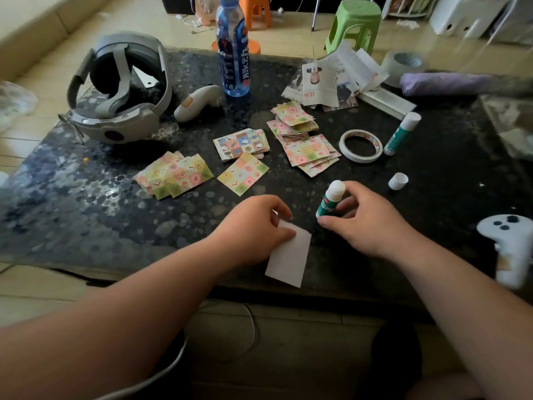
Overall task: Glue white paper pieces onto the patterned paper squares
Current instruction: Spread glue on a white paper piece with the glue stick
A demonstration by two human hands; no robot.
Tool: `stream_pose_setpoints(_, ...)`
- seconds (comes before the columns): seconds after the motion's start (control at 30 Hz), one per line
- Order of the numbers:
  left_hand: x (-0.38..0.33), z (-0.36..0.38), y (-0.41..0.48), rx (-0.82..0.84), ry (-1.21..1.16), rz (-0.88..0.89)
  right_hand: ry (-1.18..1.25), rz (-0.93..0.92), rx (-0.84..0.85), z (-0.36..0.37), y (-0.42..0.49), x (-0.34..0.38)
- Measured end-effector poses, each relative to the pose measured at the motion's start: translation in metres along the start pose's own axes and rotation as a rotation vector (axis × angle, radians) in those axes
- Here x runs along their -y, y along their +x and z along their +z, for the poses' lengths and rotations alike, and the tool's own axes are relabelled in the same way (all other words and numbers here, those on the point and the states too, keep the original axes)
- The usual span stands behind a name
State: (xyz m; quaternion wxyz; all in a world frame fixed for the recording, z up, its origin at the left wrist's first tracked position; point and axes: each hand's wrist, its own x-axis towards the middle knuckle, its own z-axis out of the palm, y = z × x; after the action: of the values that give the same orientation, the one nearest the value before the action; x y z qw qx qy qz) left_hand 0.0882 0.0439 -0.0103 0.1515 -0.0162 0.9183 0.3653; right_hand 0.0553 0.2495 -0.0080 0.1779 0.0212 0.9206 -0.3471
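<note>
1. White paper piece [290, 256]: plain, blank, roughly rectangular with clean straight edges. It sits at the near edge of the dark speckled table [86, 197], turned a bit diagonal.
2. Left hand [253, 226] has it by the top-left corner, thumb and curled fingers pinching the edge. The rest of the sheet is uncovered. Can't tell if it's lying fully flat.
3. Right hand [366, 223] is just beside the paper, fingers and thumb wrapped around the lower half of a green glue stick [330, 200]. The stick is uncapped, white tip pointing up, leaning slightly.
4. Its white cap [398, 181] lies on its own on the table, off to the right of that hand.
5. Patterned paper squares are farther back in a loose row, all pastel checks in pink, yellow and green with little cartoon pics: a fanned pile on the left [174, 174], a single square [243, 173], a bluish stack behind that one [241, 144], and a messier heap on the right [308, 151].
6. Right of the heap there's a white tape roll [360, 159] and a second glue stick [402, 134], capped and lying down.
7. Back of the table: grey headset [115, 90], a white controller [196, 102], a blue drink bottle [233, 53] and some newspaper clippings [331, 79].
</note>
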Motion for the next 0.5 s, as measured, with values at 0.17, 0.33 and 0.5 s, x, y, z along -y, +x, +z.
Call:
stream_pose_setpoints(0.17,-0.002,0.002,0.011,-0.027,0.066,0.034,-0.023,0.007,-0.01,0.003,0.011,-0.001)
stream_pose_setpoints(0.33,-0.013,-0.017,0.011,-0.209,0.04,0.138,0.012,-0.102,-0.021,-0.008,-0.005,0.015)
stream_pose_setpoints(0.5,-0.025,-0.034,-0.004,0.102,-0.641,0.082,0.053,-0.239,-0.013,-0.005,-0.034,0.029)
